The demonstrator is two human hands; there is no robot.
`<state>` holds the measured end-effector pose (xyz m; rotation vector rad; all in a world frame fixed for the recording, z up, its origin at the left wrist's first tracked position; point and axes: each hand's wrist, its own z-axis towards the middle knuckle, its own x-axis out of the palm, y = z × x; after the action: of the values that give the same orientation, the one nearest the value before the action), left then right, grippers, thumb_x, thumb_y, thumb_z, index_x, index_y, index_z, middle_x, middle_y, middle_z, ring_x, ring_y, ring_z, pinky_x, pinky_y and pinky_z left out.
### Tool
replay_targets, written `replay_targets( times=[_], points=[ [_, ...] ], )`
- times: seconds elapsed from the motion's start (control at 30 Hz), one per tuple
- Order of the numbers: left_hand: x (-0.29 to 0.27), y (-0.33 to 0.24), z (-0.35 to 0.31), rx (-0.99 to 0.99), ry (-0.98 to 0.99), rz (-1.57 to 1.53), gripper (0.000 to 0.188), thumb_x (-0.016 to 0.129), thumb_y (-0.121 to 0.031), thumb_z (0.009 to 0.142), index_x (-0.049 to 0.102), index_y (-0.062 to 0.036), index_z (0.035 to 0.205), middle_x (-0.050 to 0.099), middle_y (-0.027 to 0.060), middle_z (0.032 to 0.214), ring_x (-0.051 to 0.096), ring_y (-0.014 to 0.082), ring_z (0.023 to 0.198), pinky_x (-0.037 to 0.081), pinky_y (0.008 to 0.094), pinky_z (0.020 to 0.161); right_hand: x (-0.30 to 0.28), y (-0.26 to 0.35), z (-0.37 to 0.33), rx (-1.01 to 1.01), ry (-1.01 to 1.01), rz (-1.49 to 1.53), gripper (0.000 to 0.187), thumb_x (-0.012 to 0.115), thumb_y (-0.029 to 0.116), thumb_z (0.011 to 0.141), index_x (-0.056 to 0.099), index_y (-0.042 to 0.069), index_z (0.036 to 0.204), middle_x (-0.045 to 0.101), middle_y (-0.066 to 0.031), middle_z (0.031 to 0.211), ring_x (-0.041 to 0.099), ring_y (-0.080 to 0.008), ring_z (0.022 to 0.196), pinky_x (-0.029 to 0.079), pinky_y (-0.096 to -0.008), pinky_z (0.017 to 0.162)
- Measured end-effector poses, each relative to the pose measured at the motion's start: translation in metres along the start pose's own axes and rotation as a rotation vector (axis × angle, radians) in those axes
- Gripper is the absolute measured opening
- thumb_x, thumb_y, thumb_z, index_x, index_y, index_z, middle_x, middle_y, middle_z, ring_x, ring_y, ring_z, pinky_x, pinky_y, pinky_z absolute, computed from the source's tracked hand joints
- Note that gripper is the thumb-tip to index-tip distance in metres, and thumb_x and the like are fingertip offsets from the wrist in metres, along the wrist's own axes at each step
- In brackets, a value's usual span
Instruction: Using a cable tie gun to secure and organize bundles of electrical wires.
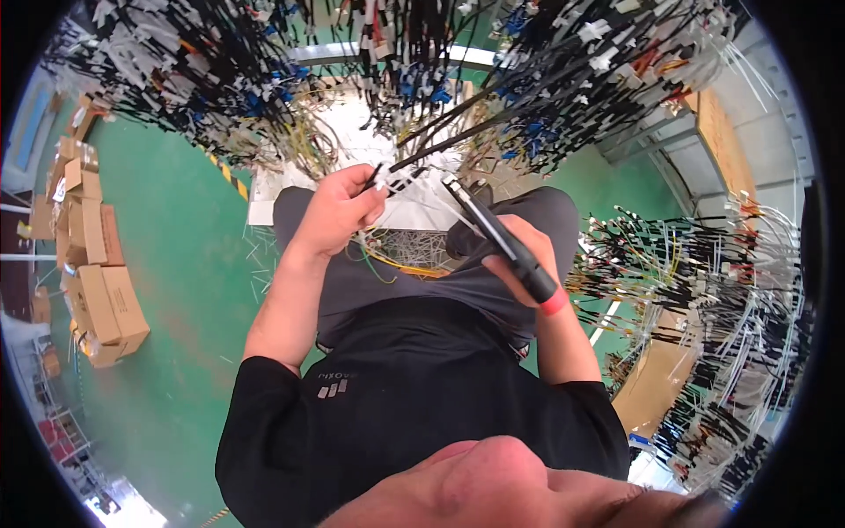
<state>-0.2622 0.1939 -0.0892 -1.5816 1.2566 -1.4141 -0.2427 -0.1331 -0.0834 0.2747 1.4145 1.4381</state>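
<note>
My left hand [341,209] is closed with thumb and fingers pinched on the end of a black-sleeved wire harness [458,134], beside a small white connector [382,176]. The harness runs from there up and to the right, into the hanging bundles. Wrapped round a long black cable tie gun [503,236] with a red band at its rear is my right hand [532,251]. The gun's metal nose points up and left, a short way right of the harness end and apart from it. A thin white strip [458,214] lies along the gun's left side.
Dense hanging wire harnesses [238,75] fill the far side above a white work surface [264,198]. More harnesses [695,255] crowd the right, by a cardboard sheet [651,383]. Cardboard boxes [110,308] stand at the left on the green floor [176,264]. Cut white strips [414,251] lie below my hands.
</note>
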Motion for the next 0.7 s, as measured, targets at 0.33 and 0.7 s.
replay_targets(
  times=[0.33,0.7],
  points=[
    [0.004,0.007,-0.004,0.089,-0.045,0.132,0.047,0.088,-0.012,0.083,0.062,-0.0025,0.121,0.058,-0.0073,0.096,0.049,0.0017,0.081,0.043,0.0197,0.073,0.015,0.003,0.01,-0.097,-0.093,-0.436,0.049,0.078,0.014,0.072,0.068,0.004,0.118,0.065,-0.0137,0.115,0.061,-0.0381,0.113,0.046,-0.0495,0.107],
    [0.03,0.007,-0.004,0.143,-0.241,0.481,0.061,0.088,-0.004,0.077,0.055,-0.0056,0.128,0.04,-0.0067,0.09,0.038,0.0049,0.082,0.04,0.0206,0.074,0.032,0.012,0.007,-0.209,-0.135,-0.396,0.046,0.08,0.013,0.071,0.068,0.003,0.114,0.064,-0.0137,0.109,0.063,-0.037,0.106,0.047,-0.0561,0.108]
  ],
)
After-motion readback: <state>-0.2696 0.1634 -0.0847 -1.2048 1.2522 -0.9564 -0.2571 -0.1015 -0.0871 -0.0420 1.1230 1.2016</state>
